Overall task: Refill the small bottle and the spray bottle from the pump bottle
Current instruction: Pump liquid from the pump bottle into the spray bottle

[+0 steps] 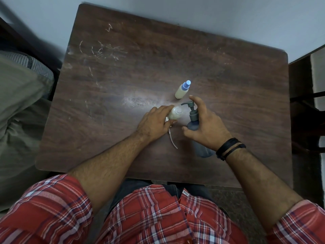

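Observation:
A grey-blue pump bottle [193,122] stands near the middle of the wooden table [158,59]. My right hand [204,125] curls around its body from the right, index finger raised over the pump head. The spout points left over an open clear bottle [175,113] holding pale liquid. My left hand [155,123] grips that bottle from the left. A thin white dip tube [173,140] with its spray top lies on the table under my left hand. A small bottle with a blue cap [182,89], pale liquid inside, stands just behind.
The table's far half shows only scratches. A wall runs along the far edge. Olive-green fabric [21,103] lies off the left side, and dark furniture [307,103] stands at the right. My red plaid shirt fills the bottom of the view.

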`<state>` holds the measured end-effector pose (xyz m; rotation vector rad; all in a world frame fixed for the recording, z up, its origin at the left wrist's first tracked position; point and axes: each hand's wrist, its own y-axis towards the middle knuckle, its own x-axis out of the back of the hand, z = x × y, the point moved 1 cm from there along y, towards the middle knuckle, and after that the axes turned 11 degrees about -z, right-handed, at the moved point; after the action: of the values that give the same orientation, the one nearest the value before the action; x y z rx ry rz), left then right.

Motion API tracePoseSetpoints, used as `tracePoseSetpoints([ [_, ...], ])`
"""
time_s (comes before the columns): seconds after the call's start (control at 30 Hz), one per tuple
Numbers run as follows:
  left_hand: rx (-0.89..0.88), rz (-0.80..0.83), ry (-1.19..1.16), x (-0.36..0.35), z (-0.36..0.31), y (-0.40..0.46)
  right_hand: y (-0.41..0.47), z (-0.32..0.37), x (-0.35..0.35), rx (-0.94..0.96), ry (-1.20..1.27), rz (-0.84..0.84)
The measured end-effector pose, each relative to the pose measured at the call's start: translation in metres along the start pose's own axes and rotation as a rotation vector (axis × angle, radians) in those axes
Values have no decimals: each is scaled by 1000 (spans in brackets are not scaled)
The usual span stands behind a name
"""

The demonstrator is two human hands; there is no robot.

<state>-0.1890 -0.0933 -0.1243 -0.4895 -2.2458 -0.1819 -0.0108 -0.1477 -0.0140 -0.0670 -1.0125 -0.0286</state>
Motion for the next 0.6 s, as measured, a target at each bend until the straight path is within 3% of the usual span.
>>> tracePoseSetpoints([
  [0.6, 21, 53, -38, 6, -5, -1, 18, -28, 7, -50, 205, -203],
])
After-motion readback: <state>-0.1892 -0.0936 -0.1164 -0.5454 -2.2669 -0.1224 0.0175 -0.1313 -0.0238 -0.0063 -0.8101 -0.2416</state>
